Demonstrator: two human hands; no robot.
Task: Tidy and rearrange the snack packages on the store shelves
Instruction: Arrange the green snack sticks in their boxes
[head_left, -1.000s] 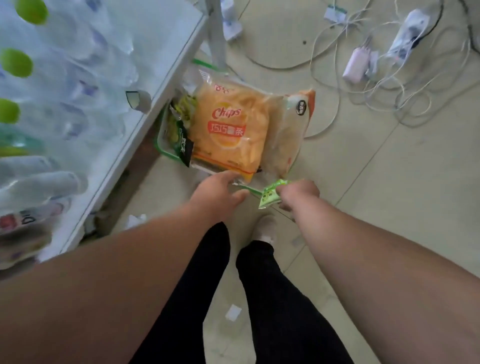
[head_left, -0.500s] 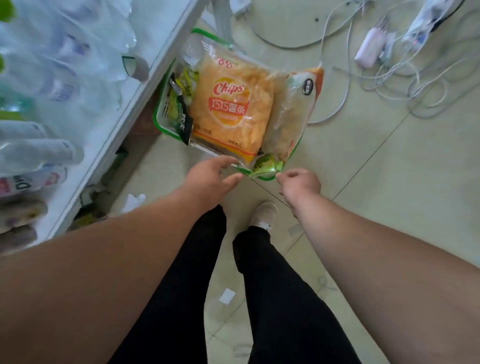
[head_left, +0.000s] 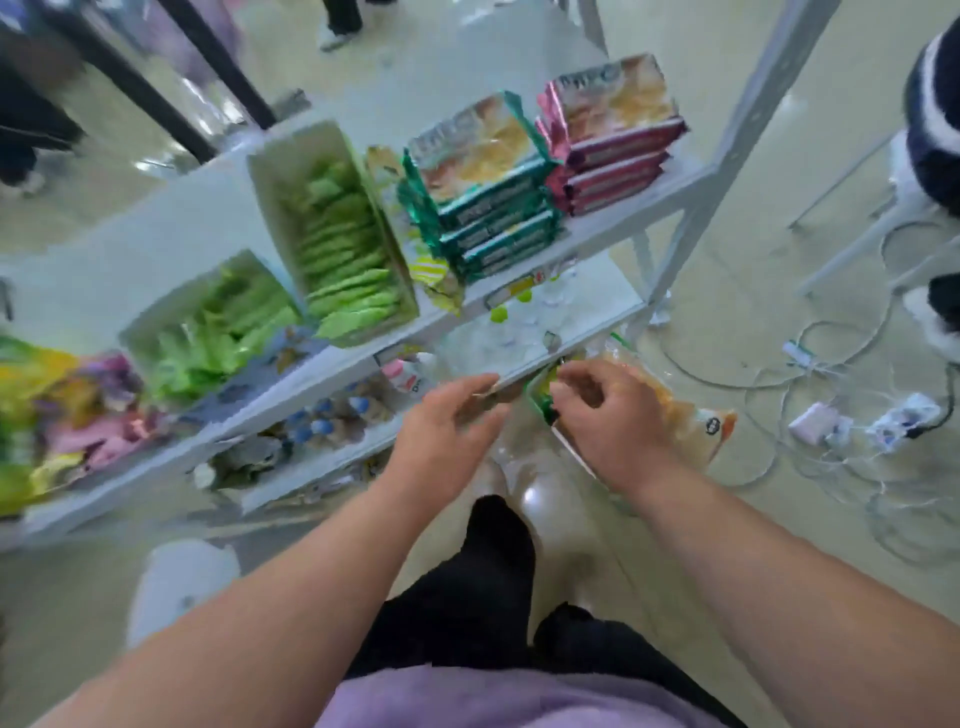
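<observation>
- My left hand (head_left: 447, 426) hangs loose, holding nothing; whether my curled right hand (head_left: 610, 415) grips anything, I cannot tell.
- Glossy, crinkled orange plastic chip bag (head_left: 691, 421) lies beneath it.
- Flat green foil cracker packs (head_left: 488, 202) sit stacked on the white metal shelf (head_left: 613, 218).

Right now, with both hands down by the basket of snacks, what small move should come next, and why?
Probably lift one packet out of the basket with the right hand, whose curled fingers are already at the green packets. The left hand hovers open and empty beside it, and matching green packets fill the boxes on the top shelf.
</observation>
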